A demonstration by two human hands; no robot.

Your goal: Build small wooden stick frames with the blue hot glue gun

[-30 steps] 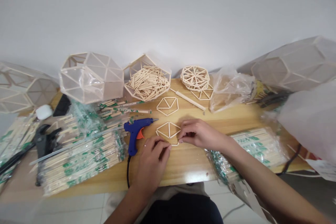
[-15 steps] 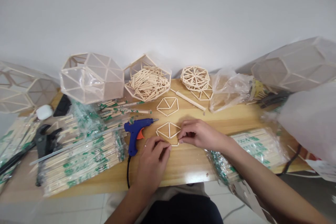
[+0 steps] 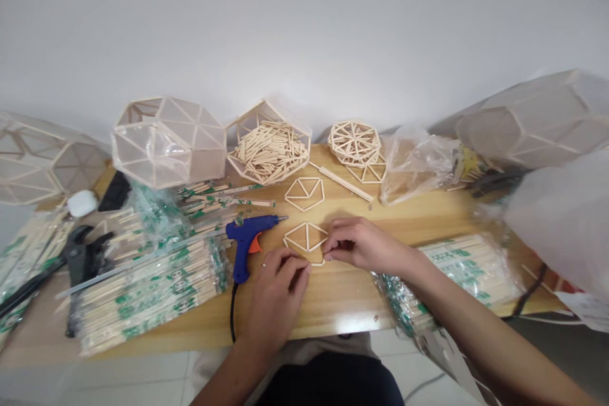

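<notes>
A small frame of short wooden sticks (image 3: 307, 238) lies on the table between my hands, its upper part divided into triangles. My left hand (image 3: 280, 279) is closed, with thumb and forefinger pinching the frame's lower left side. At its right side, the bent fingers of my right hand (image 3: 356, 242) are closed on the frame. My fingertips hide parts of both sides. Just beyond lies a second stick frame (image 3: 304, 194), similar in shape. Left of my left hand rests a blue glue gun (image 3: 243, 241) with an orange trigger, its nozzle pointing right.
Behind stand a stick-filled polyhedral bowl (image 3: 269, 149), a stack of round stick frames (image 3: 354, 143) and a covered polyhedron (image 3: 169, 143). Packs of wrapped chopsticks (image 3: 157, 292) lie left, with a black cutter (image 3: 83, 254). Another pack (image 3: 464, 269) lies under my right forearm.
The view has shifted very slightly. Both hands keep their hold on the frame, and nothing else has visibly moved.
</notes>
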